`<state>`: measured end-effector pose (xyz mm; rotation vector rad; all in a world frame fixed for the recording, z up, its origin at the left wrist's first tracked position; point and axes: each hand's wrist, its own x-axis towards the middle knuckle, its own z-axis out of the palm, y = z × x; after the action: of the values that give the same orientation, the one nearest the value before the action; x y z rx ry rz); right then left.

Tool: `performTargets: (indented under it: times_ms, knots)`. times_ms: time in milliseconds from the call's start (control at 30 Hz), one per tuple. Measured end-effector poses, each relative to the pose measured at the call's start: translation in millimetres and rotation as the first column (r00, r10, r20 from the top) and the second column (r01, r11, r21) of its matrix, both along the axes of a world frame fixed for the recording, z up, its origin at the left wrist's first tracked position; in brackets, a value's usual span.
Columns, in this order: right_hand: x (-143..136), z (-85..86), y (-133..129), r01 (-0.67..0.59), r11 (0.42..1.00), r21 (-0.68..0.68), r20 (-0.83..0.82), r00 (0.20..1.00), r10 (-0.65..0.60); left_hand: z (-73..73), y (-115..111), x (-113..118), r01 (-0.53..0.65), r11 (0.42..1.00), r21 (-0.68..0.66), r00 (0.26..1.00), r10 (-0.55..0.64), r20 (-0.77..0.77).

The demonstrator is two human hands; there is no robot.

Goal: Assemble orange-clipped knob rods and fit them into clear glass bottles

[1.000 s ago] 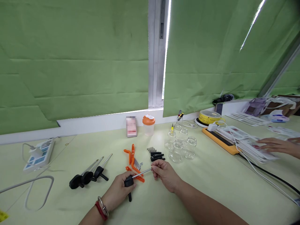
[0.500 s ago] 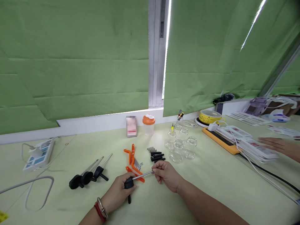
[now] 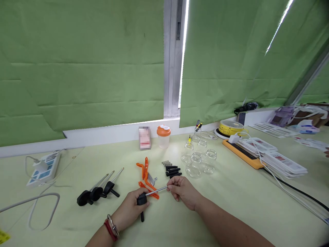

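Green blinds [image 3: 82, 68] hang behind a pale table [image 3: 77, 226]. Over its near side, the left hand [image 3: 130, 207] has fingers closed around the head of a black-headed rod [image 3: 154, 191]; the right hand [image 3: 186, 193] pinches its tip. Both have barely moved; a co-worker's hand [image 3: 327, 152] has withdrawn from stacked cards [image 3: 285, 164], seemingly leaving this work undisturbed. Orange pieces [image 3: 146, 168] crowd the rod; springs [image 3: 167, 163], black pieces [image 3: 172, 170] and glass jars [image 3: 193, 169] lie beyond.

Office-like workroom: long table [image 3: 239, 195], stacked printed sheets [image 3: 285, 164], power strip [image 3: 53, 167].
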<state>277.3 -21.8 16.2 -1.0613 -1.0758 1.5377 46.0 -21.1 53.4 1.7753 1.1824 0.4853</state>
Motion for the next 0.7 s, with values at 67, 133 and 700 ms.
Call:
performTargets:
  times_ms: [67,133,700]
  knots:
    - [0.1,-0.6,0.4,0.000,1.000,0.001,0.013,1.000,0.000,0.1,0.6,0.2,0.000,1.000,-0.009,1.000,0.000,-0.001]
    - [0.2,-1.6,0.6,-0.005,1.000,0.007,0.027,1.000,0.005,-0.6,1.5,0.2,0.002,1.000,-0.024,1.000,-0.002,0.005]
    - [-3.6,0.7,-1.5,-0.034,0.999,0.041,0.184,0.983,0.026,-1.1,2.7,-0.8,0.005,1.000,-0.018,1.000,-0.005,0.005]
